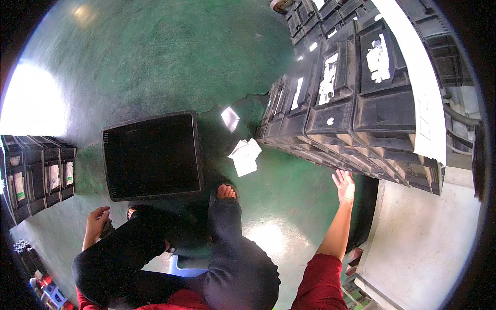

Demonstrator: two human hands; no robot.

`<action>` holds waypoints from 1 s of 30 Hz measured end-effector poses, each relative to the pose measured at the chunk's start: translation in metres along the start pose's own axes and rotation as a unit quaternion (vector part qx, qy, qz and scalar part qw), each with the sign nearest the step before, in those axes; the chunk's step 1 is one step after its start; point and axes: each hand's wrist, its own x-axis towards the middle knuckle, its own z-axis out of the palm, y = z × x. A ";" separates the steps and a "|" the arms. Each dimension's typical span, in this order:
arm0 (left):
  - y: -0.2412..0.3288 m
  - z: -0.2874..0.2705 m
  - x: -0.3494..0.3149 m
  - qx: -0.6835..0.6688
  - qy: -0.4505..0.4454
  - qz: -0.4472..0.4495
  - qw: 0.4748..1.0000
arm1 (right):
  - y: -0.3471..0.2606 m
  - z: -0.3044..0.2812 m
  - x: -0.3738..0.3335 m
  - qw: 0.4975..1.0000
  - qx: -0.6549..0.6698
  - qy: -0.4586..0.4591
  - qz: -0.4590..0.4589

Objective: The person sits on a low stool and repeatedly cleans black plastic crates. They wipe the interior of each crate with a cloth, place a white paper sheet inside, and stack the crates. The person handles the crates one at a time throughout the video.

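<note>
1. My right hand [345, 190], spread loosely, is against or just beside the stacked black crates [336, 116]; I cannot tell which.
2. My left hand [96, 224] curls low at my side; I cannot tell whether it holds anything.
3. A black bin [152, 155] sits on the shiny green floor [181, 62], loose white papers [245, 157] to its right.

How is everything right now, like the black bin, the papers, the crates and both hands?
Black bin: open-topped, dark inside.
White papers: loose on the floor, some overlapping.
Crates on the right: stacked.
Crates on the left: stacked.
Right hand: open, near the crates; touching unclear.
Left hand: fingers partly curled; can't tell if holding anything.
</note>
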 end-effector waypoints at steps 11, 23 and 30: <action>0.252 0.034 0.046 0.220 -0.224 0.376 0.872 | 0.006 0.003 0.007 0.998 0.059 -0.026 -0.027; 0.401 0.397 0.150 0.056 -0.373 0.302 0.875 | 0.008 -0.004 0.015 0.994 0.112 -0.004 0.002; 0.411 0.369 0.142 0.204 -0.290 0.351 0.866 | 0.008 0.013 0.005 0.996 0.072 -0.057 -0.001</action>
